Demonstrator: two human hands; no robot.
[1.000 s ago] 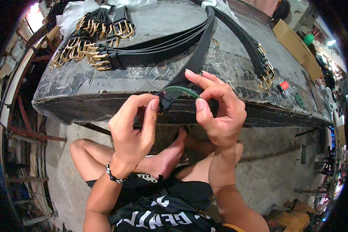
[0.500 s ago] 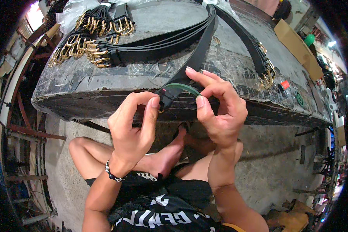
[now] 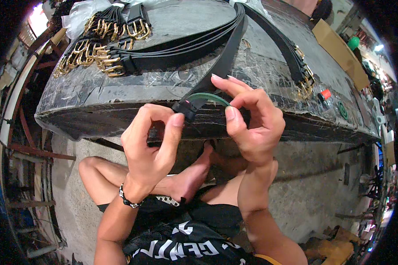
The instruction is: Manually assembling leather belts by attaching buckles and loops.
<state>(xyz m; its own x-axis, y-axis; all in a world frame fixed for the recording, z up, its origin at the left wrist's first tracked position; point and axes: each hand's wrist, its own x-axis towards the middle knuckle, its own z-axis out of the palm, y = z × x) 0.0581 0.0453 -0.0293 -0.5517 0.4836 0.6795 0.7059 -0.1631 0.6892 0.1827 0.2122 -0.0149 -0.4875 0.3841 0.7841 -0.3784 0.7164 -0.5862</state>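
Observation:
Over the table's near edge hangs the end of a black belt [image 3: 223,62], with a dark loop-like piece [image 3: 186,108] across it. My left hand [image 3: 147,143] pinches this end between thumb and forefinger. A narrow green strip [image 3: 208,96] arches from the belt end to my right hand [image 3: 257,123], whose thumb and forefinger grip its right end. The other right fingers are raised and partly spread beside the belt. Where the strip meets the belt is too small to make out.
Several black belts with gold buckles [image 3: 112,66] lie bundled at the far left of the worn table [image 3: 269,79]. More buckled belts [image 3: 287,46] lie at the right. Near the right edge are a red cap-like piece [image 3: 324,95] and a green coil [image 3: 342,110]. Cardboard [image 3: 340,55] stands behind.
My left fingers have turned the belt end, so the dark loop-like piece shows more and the gold glint beneath it is gone from sight. My right hand keeps its pinch, almost still.

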